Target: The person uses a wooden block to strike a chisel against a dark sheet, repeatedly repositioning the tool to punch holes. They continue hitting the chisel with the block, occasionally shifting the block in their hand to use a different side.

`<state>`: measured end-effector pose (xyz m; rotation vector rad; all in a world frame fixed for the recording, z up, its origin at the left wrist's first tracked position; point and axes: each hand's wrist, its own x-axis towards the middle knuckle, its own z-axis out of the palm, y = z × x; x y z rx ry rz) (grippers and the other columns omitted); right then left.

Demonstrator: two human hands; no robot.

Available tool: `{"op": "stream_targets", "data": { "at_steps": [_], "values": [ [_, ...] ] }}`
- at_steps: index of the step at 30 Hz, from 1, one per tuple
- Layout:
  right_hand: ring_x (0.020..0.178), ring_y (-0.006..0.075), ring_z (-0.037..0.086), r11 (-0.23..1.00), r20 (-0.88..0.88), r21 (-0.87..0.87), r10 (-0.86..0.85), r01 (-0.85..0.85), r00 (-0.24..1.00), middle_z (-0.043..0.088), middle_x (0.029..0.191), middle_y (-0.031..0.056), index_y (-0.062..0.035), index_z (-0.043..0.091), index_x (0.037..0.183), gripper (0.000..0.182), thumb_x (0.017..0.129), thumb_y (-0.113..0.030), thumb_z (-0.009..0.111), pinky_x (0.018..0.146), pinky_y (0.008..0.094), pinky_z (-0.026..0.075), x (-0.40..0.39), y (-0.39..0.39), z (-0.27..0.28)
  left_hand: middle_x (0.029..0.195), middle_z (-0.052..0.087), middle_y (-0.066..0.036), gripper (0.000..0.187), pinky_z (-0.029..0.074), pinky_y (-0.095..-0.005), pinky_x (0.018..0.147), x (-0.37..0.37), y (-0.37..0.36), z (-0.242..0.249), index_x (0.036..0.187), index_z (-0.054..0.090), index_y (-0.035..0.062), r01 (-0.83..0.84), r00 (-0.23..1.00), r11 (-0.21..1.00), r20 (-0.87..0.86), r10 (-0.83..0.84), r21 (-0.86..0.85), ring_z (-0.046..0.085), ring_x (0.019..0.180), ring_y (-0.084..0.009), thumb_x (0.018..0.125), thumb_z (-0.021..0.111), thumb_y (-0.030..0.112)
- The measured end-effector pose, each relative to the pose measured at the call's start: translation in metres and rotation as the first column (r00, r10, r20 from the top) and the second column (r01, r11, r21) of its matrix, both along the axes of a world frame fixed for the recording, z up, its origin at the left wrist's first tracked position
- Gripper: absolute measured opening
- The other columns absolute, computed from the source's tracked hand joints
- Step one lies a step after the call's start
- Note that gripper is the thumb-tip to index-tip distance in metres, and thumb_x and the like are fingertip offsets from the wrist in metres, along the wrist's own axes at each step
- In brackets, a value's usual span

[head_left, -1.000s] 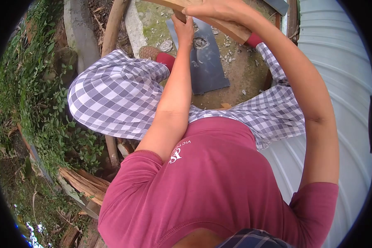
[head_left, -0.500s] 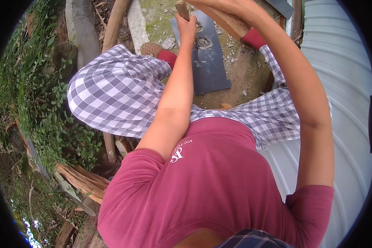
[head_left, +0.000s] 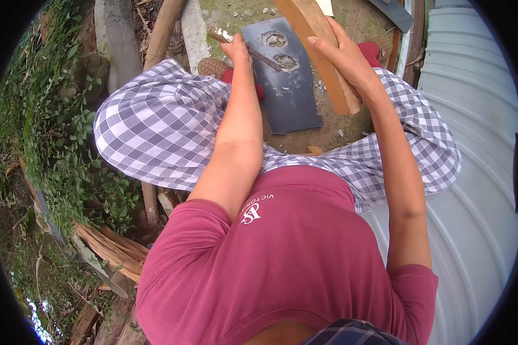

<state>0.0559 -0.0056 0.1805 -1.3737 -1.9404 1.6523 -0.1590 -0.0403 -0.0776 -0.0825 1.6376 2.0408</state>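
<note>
In my left hand [head_left: 237,53] is a thin brown rod [head_left: 265,60], its fingers closed around it. The rod slants across a dark flat sheet [head_left: 290,106], its lower end beside a ragged, pale-edged hole. Another such hole sits further up the sheet. My right hand [head_left: 345,57] grips a thick wooden plank [head_left: 311,31], thumb on its upper face and fingers along its right edge. This plank is tilted above the ground, right of the sheet, and its far end runs out of view.
My feet [head_left: 213,68] stand either side of the sheet, with pale chips on the mossy ground [head_left: 339,123]. Ribbed metal sheeting [head_left: 466,115] lies to the right. Leafy plants [head_left: 57,121], a wooden pole [head_left: 161,37] and split wood [head_left: 112,250] are on the left.
My right arm has come down and inward, bringing the plank lower and closer. My left hand has shifted slightly left, and the rod now slants down across the sheet.
</note>
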Motion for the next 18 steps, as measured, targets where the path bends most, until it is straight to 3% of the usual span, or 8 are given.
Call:
{"op": "stream_targets", "data": {
  "at_steps": [4,6,10,13,14,15,17,18],
  "values": [
    [0.112,0.0288,0.053,0.988,0.001,-0.010,-0.155,0.155,0.988,0.052,0.124,0.0214,-0.0033,0.033,0.140,0.082,0.075,-0.044,0.063,0.092,0.0357,0.042,0.045,-0.014,-0.017,0.084,0.051,-0.011,0.032,0.043,-0.0298,0.050,-0.012,-0.019,-0.030,0.102,0.039,-0.0007,-0.108,0.977,0.988,0.174,0.126,-0.107,0.051,0.061,-0.0167,0.073,0.053,0.002],
    [0.121,0.0234,0.045,0.971,-0.029,-0.122,-0.209,0.204,0.978,0.045,0.132,0.0181,-0.0022,0.031,0.141,0.078,0.081,-0.044,0.059,0.098,0.0325,0.036,0.063,-0.023,-0.022,0.084,0.050,-0.012,0.034,0.043,-0.0304,0.048,-0.015,-0.018,-0.040,0.102,0.037,-0.0004,-0.242,0.931,0.945,0.221,0.290,-0.219,0.050,0.059,-0.0156,0.073,0.053,0.002],
    [0.122,0.0217,0.042,0.955,-0.076,-0.159,-0.263,0.249,0.962,0.044,0.132,0.0162,-0.0032,0.031,0.141,0.072,0.084,-0.040,0.058,0.100,0.0308,0.033,0.084,-0.034,-0.028,0.082,0.048,-0.011,0.041,0.043,-0.0296,0.048,0.011,-0.005,-0.008,0.110,0.032,-0.0003,-0.237,0.904,0.964,0.336,0.265,-0.123,0.050,0.059,-0.0165,0.076,0.054,0.002],
    [0.121,0.0248,0.044,0.933,-0.119,-0.213,-0.319,0.290,0.940,0.045,0.131,0.0180,-0.0004,0.030,0.140,0.076,0.082,-0.039,0.061,0.100,0.0334,0.034,0.096,-0.041,-0.041,0.080,0.048,-0.010,0.045,0.041,-0.0277,0.044,0.023,0.014,0.018,0.114,0.030,0.0004,-0.234,0.929,0.968,0.272,0.250,-0.090,0.049,0.056,-0.0152,0.077,0.055,0.004],
    [0.121,0.0241,0.044,0.918,-0.120,-0.214,-0.364,0.335,0.923,0.045,0.131,0.0176,-0.0002,0.030,0.140,0.076,0.082,-0.039,0.061,0.100,0.0331,0.034,0.099,-0.042,-0.046,0.090,0.050,-0.015,0.050,0.048,-0.0335,0.059,0.023,0.015,0.023,0.119,0.030,-0.0020,-0.153,0.963,0.985,0.210,0.167,-0.083,0.054,0.069,-0.0215,0.076,0.055,0.006],
    [0.120,0.0234,0.045,0.900,-0.122,-0.216,-0.409,0.378,0.904,0.045,0.131,0.0172,0.0000,0.030,0.140,0.076,0.083,-0.038,0.061,0.099,0.0327,0.035,0.101,-0.042,-0.051,0.090,0.050,-0.015,0.050,0.048,-0.0335,0.059,0.020,0.017,0.018,0.119,0.030,-0.0020,-0.157,0.964,0.984,0.203,0.171,-0.082,0.054,0.069,-0.0215,0.076,0.055,0.006],
    [0.120,0.0230,0.045,0.893,-0.129,-0.236,-0.421,0.384,0.898,0.045,0.131,0.0169,0.0002,0.029,0.140,0.077,0.082,-0.038,0.062,0.100,0.0324,0.034,0.104,-0.043,-0.058,0.108,0.049,-0.023,0.059,0.044,-0.0396,0.085,0.013,0.023,0.012,0.125,0.027,-0.0065,-0.061,0.992,0.970,-0.126,0.032,-0.236,0.055,0.094,-0.0314,0.075,0.055,0.007],
    [0.120,0.0225,0.045,0.883,-0.128,-0.249,-0.438,0.398,0.890,0.044,0.132,0.0166,0.0004,0.028,0.140,0.077,0.082,-0.038,0.062,0.100,0.0321,0.034,0.104,-0.044,-0.059,0.123,0.041,-0.028,0.066,0.031,-0.0405,0.101,0.019,0.016,0.038,0.130,0.023,-0.0103,-0.012,0.979,0.970,-0.202,-0.038,-0.242,0.045,0.113,-0.0374,0.075,0.055,0.007]
  ]
}}
